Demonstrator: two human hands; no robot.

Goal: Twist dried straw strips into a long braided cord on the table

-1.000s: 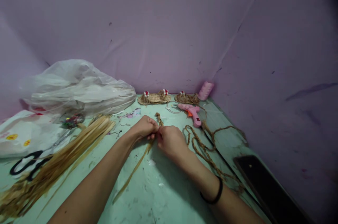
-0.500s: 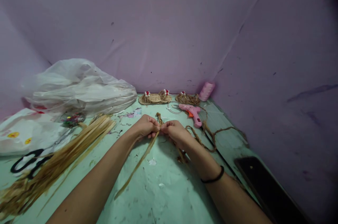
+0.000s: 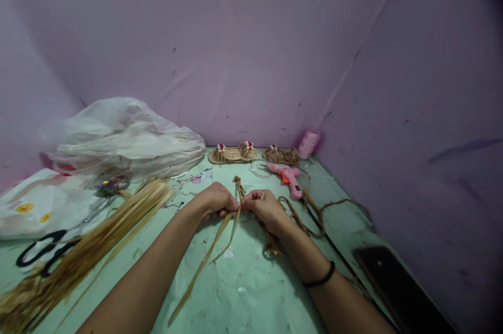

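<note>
My left hand and my right hand meet at the middle of the green table, both with fingers closed. Between them they pinch a braided straw cord whose short plaited end sticks up beyond the fingers. Loose flat straw strands trail from the grip toward me across the table. A black band sits on my right wrist. The finished length of brown braid lies coiled just right of my right hand.
A bundle of straw strips and black-handled scissors lie at the left, beside a clear plastic bag. At the back stand small woven sandals, a pink glue gun and a pink thread spool. A dark phone lies at the right.
My right hand has turned and shifted up beside the left. A second loose strand now hangs from the grip. The view has tilted slightly.
</note>
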